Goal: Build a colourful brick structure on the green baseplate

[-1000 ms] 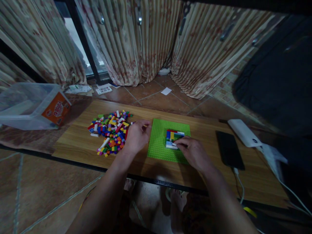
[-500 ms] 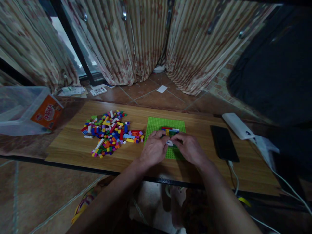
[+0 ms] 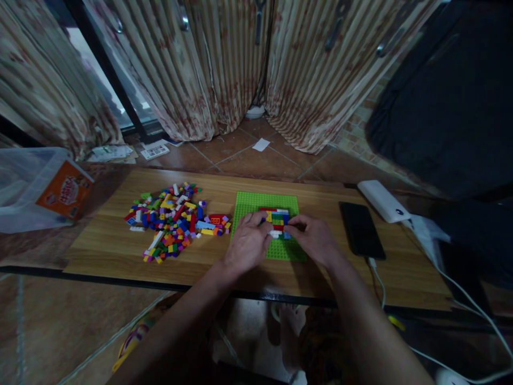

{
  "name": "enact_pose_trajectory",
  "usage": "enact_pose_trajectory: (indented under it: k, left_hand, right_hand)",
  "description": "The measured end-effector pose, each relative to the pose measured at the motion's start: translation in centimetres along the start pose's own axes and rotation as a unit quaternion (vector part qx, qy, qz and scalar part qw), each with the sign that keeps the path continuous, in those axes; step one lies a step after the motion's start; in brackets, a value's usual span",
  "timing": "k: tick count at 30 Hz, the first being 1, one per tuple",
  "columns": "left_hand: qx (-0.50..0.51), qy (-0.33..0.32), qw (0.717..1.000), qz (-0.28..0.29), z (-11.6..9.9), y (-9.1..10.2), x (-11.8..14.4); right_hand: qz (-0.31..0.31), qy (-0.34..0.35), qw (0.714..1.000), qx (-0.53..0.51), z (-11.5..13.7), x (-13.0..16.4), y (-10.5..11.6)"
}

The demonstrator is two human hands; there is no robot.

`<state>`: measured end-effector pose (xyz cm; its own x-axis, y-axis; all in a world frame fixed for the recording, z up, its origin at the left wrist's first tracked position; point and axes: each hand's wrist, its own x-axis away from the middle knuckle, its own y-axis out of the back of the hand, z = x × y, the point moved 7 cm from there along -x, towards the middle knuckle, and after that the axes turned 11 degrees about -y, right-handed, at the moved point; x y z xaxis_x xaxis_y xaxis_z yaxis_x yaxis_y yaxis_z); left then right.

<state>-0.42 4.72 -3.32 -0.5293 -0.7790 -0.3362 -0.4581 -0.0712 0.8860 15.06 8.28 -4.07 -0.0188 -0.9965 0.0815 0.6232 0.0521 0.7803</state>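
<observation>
A green studded baseplate [image 3: 245,201] lies on the table, and a low block of toy bricks [image 3: 278,220] in red, yellow, blue, green and white is built up on it. My left hand [image 3: 249,238] rests over the plate's left part, its fingers bent against the left side of the brick build. From the other side my right hand [image 3: 315,238] reaches in, thumb and fingers pinched together at the build's right edge by some blue bricks. My fingers partly cover the build's sides, and a small loose piece between the fingertips cannot be made out.
Left of the plate spreads a pile of loose mixed bricks [image 3: 176,219]. A clear plastic box [image 3: 28,187] with an orange label stands at the far left. To the right lie a black phone [image 3: 362,230] with a cable [image 3: 379,280] and a white power bank [image 3: 382,201].
My hands have drawn slightly apart, so more of the brick build shows between them. The white brick near the front now lies uncovered by my right fingers. The view has shifted a little.
</observation>
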Motion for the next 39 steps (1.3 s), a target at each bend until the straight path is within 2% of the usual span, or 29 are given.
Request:
enact_pose_trajectory:
  k: [8, 16, 23, 30, 35, 39]
  left_hand:
    - [0.003, -0.005, 1.000, 0.001, -0.2, 0.2, -0.1]
    - [0.002, -0.004, 1.000, -0.004, -0.1, 0.1, 0.0]
    - [0.039, -0.002, 0.999, -0.034, 0.3, 0.4, 0.2]
    - [0.067, 0.033, 0.996, -0.052, 1.4, 0.9, 0.4]
    - [0.064, 0.023, 0.996, -0.053, 1.2, 0.8, 0.4]
    - [0.053, 0.018, 0.997, -0.047, 0.9, 0.6, 0.4]
  right_hand:
    - [-0.001, -0.030, 0.999, 0.036, -0.1, -0.1, -0.4]
    - [-0.020, -0.029, 0.999, 0.041, -0.2, 0.0, -0.7]
    - [-0.021, -0.041, 0.998, 0.037, -0.2, -0.1, -0.7]
    - [-0.011, -0.045, 0.999, -0.019, -0.6, -0.4, 0.4]
    - [0.028, 0.007, 0.997, -0.076, 0.1, 0.0, 0.2]
    - [0.045, 0.064, 0.995, -0.058, 0.9, 0.5, -0.3]
